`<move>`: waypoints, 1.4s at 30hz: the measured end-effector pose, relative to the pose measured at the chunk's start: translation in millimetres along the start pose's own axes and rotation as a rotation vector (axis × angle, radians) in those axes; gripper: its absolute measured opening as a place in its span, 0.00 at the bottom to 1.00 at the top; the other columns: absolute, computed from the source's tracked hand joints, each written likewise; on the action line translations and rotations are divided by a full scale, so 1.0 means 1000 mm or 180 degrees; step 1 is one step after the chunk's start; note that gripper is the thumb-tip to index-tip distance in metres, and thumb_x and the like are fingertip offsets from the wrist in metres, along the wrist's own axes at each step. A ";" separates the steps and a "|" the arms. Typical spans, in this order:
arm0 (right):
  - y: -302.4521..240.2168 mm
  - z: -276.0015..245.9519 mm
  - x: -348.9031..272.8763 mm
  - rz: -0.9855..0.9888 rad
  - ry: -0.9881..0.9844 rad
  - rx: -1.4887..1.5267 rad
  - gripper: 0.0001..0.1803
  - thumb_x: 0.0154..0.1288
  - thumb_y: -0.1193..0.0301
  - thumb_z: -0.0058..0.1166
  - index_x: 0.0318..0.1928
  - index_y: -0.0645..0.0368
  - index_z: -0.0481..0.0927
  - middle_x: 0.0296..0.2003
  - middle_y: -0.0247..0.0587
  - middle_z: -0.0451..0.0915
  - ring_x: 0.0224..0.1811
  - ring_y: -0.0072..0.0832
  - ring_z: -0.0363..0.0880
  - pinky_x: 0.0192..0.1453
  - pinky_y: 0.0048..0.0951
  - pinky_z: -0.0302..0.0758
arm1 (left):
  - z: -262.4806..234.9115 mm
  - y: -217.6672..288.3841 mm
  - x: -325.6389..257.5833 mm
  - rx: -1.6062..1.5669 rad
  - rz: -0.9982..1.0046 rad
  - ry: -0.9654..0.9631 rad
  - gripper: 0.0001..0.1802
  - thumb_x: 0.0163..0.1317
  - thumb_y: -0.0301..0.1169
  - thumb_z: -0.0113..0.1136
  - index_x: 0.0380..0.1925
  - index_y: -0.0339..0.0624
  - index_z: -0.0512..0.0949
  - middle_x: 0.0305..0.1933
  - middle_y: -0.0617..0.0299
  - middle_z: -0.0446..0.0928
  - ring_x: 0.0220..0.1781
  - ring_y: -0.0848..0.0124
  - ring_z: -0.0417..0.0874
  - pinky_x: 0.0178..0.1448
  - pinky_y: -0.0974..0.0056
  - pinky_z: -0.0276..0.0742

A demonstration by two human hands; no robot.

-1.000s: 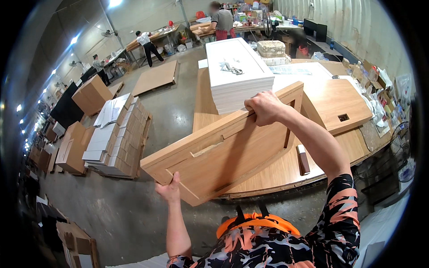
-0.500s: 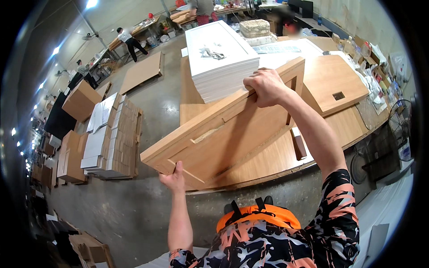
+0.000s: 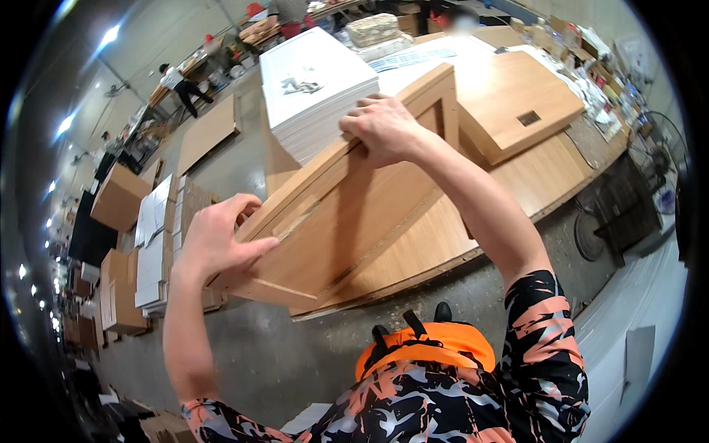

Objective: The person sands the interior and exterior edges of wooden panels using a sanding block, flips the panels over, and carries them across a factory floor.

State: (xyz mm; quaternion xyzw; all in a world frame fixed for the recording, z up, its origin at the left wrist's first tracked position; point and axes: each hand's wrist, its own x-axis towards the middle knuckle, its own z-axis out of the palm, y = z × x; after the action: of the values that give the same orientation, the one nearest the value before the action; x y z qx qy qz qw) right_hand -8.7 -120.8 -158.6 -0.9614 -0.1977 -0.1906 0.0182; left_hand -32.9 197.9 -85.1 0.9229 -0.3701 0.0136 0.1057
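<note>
A framed light-wood panel [image 3: 369,214] is held tilted on its edge above the table, its recessed side toward me. My right hand [image 3: 382,129] is closed over the middle of its upper rail, fingers curled over the far side. At the left end, my left hand [image 3: 218,240] straddles the same rail, thumb on the near face and fingers over the top. Behind the panel stands a stack of white panels [image 3: 317,81] with crumpled white gloves [image 3: 301,81] on top. To the right lies another wooden panel [image 3: 517,103] with a small rectangular cutout.
The wooden worktable [image 3: 509,193] reaches toward my waist. Stacked flat cartons [image 3: 155,244] stand on the floor to the left, beside brown boxes [image 3: 122,196]. A floor fan [image 3: 661,136] is at the right. A person [image 3: 183,87] bends over a far bench.
My left hand has shifted from the panel's lower left corner up onto its upper rail. The panel stands more steeply, and my right hand keeps its grip. The view has turned slightly.
</note>
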 end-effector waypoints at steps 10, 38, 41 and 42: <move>0.010 0.159 -0.218 0.3291 0.1269 0.0393 0.35 0.53 0.73 0.58 0.65 0.52 0.69 0.62 0.64 0.63 0.63 0.59 0.60 0.67 0.56 0.62 | 0.030 -0.002 0.046 -0.1368 -0.0482 -0.0986 0.23 0.50 0.39 0.68 0.41 0.34 0.79 0.32 0.54 0.82 0.32 0.69 0.81 0.41 0.63 0.77; -0.176 0.057 -0.127 0.0779 0.2492 0.1770 0.34 0.52 0.82 0.63 0.62 0.61 0.68 0.50 0.55 0.69 0.38 0.44 0.82 0.30 0.35 0.81 | 0.045 -0.029 0.041 -0.2488 0.0736 0.0233 0.25 0.58 0.44 0.71 0.51 0.44 0.79 0.43 0.66 0.79 0.43 0.78 0.79 0.43 0.71 0.76; -0.180 0.056 -0.112 0.0765 0.2409 0.1794 0.32 0.53 0.81 0.63 0.61 0.60 0.70 0.49 0.53 0.69 0.36 0.40 0.83 0.28 0.34 0.81 | 0.045 -0.028 0.038 -0.2611 0.0823 0.0231 0.23 0.61 0.40 0.69 0.54 0.43 0.81 0.38 0.63 0.81 0.41 0.77 0.81 0.43 0.71 0.76; -0.180 0.053 -0.107 0.0765 0.2384 0.1756 0.33 0.53 0.81 0.63 0.61 0.59 0.70 0.49 0.51 0.69 0.35 0.39 0.83 0.27 0.34 0.81 | 0.046 -0.029 0.038 -0.2508 0.0847 0.0279 0.23 0.61 0.40 0.69 0.54 0.42 0.81 0.38 0.62 0.82 0.41 0.77 0.81 0.43 0.71 0.77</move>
State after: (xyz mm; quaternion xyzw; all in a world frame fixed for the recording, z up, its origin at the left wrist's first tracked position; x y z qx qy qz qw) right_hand -150.6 11.2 -255.2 -0.8020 -0.1083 -0.4607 0.3645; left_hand 11.7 183.3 -131.4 0.7545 -0.4582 -0.0762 0.4637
